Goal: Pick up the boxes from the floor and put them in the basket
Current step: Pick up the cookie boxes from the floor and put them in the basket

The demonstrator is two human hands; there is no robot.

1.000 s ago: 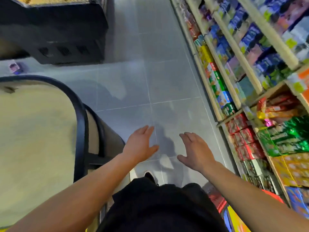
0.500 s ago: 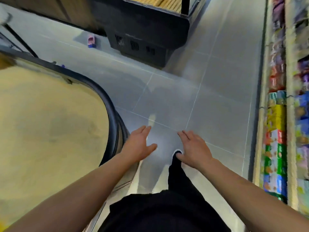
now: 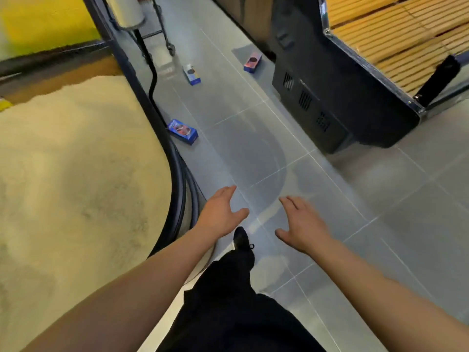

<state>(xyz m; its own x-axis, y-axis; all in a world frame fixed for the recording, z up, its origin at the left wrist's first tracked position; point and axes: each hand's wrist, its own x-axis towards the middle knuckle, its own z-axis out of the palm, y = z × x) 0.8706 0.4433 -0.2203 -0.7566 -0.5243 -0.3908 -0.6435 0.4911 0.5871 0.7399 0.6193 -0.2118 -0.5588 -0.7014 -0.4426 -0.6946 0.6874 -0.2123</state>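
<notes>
1. Your left hand (image 3: 222,213) and right hand (image 3: 302,226) hover spread apart, holding nothing.
2. Nearest blue box (image 3: 182,131) lies on the floor (image 3: 253,148) at eleven o'clock; two more boxes (image 3: 192,74) beyond.
3. Likely light, stiff cardboard; grip its long sides.

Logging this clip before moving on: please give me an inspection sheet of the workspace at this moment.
Surface: grey tiled floor, glossy, with shadows.
Job's things: three boxes on the floor: blue box nearest, beside the counter edge; white-and-blue box further on; pink-and-blue box near the dark cabinet. No basket in view.
Clutter: nothing seen beyond the boxes.
Hands: left hand and right hand open, empty, held out over the floor.
Cables: black cable along the counter edge.
Surroundings: beige counter at left; metal stand legs.
</notes>
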